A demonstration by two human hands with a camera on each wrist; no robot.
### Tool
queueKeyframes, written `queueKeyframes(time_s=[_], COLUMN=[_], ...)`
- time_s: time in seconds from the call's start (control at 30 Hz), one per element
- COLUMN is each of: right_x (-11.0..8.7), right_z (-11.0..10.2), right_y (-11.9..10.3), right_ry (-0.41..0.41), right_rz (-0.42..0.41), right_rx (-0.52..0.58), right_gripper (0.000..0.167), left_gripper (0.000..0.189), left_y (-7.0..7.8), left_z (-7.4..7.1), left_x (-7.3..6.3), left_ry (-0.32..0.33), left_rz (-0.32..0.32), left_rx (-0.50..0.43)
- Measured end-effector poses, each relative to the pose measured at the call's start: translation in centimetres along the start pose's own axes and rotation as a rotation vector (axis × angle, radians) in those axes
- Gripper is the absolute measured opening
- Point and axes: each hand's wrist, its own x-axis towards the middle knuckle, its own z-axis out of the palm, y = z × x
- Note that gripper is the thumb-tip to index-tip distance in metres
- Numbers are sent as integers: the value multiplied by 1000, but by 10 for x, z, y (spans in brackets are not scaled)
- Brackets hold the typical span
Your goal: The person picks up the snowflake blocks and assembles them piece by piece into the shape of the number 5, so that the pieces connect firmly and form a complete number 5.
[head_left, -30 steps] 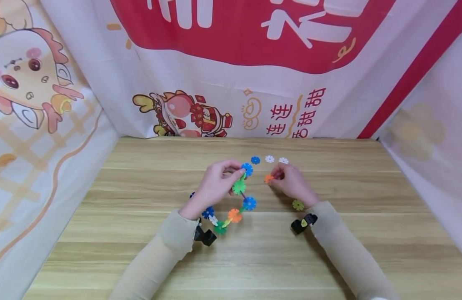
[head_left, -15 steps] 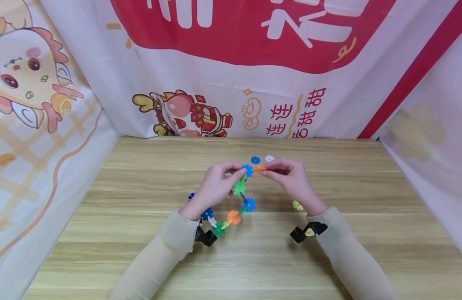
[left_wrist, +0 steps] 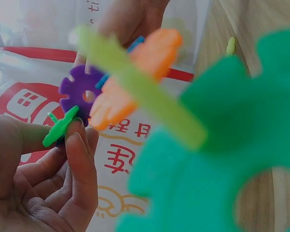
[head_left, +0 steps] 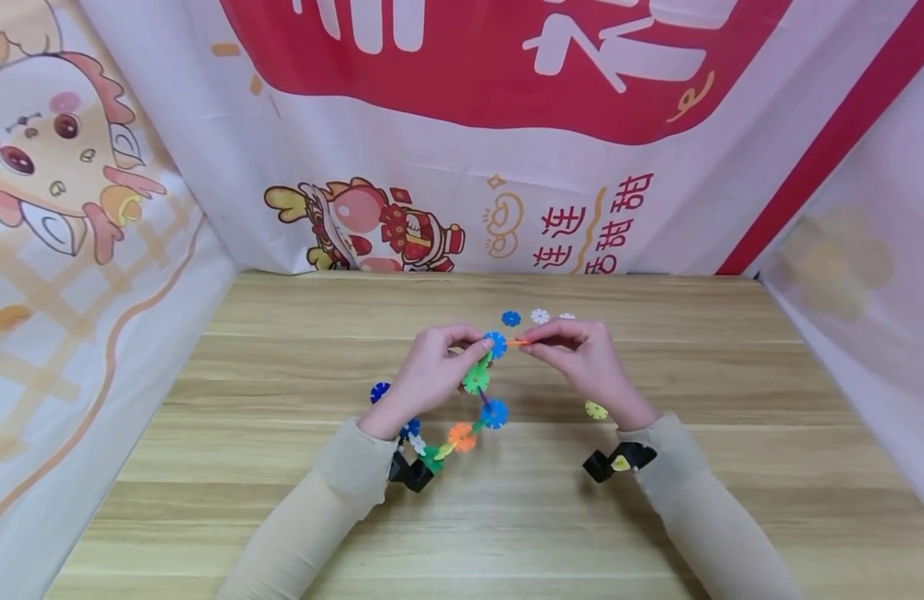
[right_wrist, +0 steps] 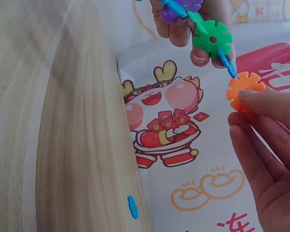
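Observation:
A chain of notched plastic snowflake discs hangs from my left hand point(head_left: 435, 367), whose thumb and fingers pinch it by the blue disc point(head_left: 495, 344) at its upper end. Below that come a green disc point(head_left: 476, 379), another blue disc point(head_left: 495, 414) and an orange one point(head_left: 462, 437); the chain then curves left under my wrist, partly hidden. My right hand point(head_left: 581, 346) pinches a separate-coloured end piece, an orange snowflake disc point(right_wrist: 249, 79), between thumb and fingers. Its edge meets the blue disc, seen edge-on in the right wrist view; how deep the notches sit I cannot tell.
On the wooden table point(head_left: 536, 517) behind the hands lie a blue disc point(head_left: 511, 318) and a white disc point(head_left: 540, 316), with another white one partly hidden by my right hand. A yellow disc point(head_left: 596, 410) lies by my right wrist. A printed cloth point(head_left: 432, 142) stands behind.
My right hand has brought the orange disc leftward to the blue disc and turned it edge-on to the head view. The left hand stays nearly still; the chain's lower part has swung slightly left.

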Motion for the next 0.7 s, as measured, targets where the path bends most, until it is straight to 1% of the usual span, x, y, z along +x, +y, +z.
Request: queueKeyframes(time_s=[0.13,0.37,0.63,0.7], right_x=[-1,-3,-5,-6], right_z=[-2,-3,-2,-2], right_y=[-1,-1,-2,-2], right_ry=[-17,-11,29,28], right_rz=[-21,5,39,44], right_rx=[-4,-15,2,13], right_gripper=[19,18,16,15], left_gripper=[21,21,21,21], left_y=[0,1,1,1], left_z=[0,0,0,0], left_x=[0,-1,-2,-2], left_ry=[0,-14,-18,-21], left_rz=[11,20,-1,-2], left_rx=[1,-8,-33,-32])
